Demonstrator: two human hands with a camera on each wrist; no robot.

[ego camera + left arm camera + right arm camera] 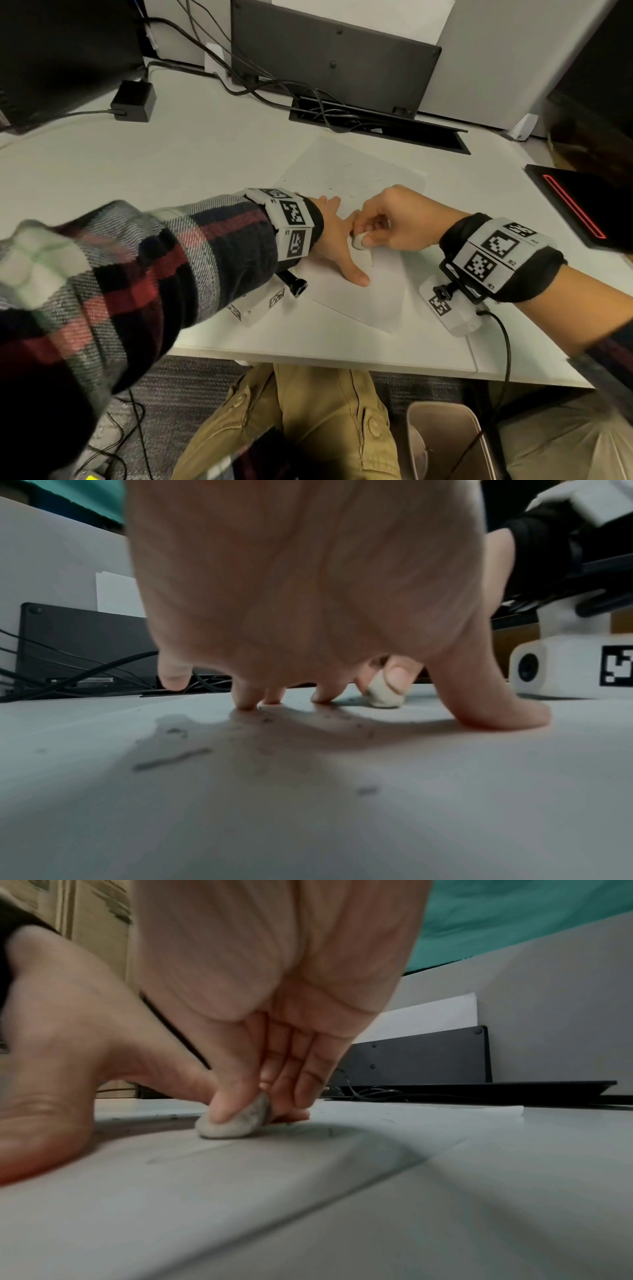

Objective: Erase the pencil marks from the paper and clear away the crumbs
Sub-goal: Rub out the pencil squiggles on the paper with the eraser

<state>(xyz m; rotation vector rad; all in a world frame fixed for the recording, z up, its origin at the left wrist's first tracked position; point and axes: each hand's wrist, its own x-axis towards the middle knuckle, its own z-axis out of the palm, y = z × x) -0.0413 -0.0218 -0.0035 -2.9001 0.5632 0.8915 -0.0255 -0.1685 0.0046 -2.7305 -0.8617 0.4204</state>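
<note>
Fingertips (222, 1110) of right hand (400, 219) pinching small rounded grey-white eraser (359, 240), pressed onto paper (370, 301) at centre of head view. Eraser tilted, long axis leaning up and away from sheet, worn lower end touching it. Just beside, left hand (337, 240) spread flat, fingers splayed and straight, thumb (358, 275) stretched toward lower edge of frame, pinning sheet down. Dark crumbs (171, 760) scattered on paper under and near left palm in left wrist view. Faint pencil marks (342, 192) visible above hands, toward upper part of sheet. Paper lying on white desk (171, 164), long axis running from upper middle toward lower right of frame. Bin (448, 442) at lower right, below desk edge.

Risks, as judgement: hard rubbing could crease or tear paper if left hand lifts; left palm could smear crumbs into sheet; crumbs swept carelessly could miss bin.
</note>
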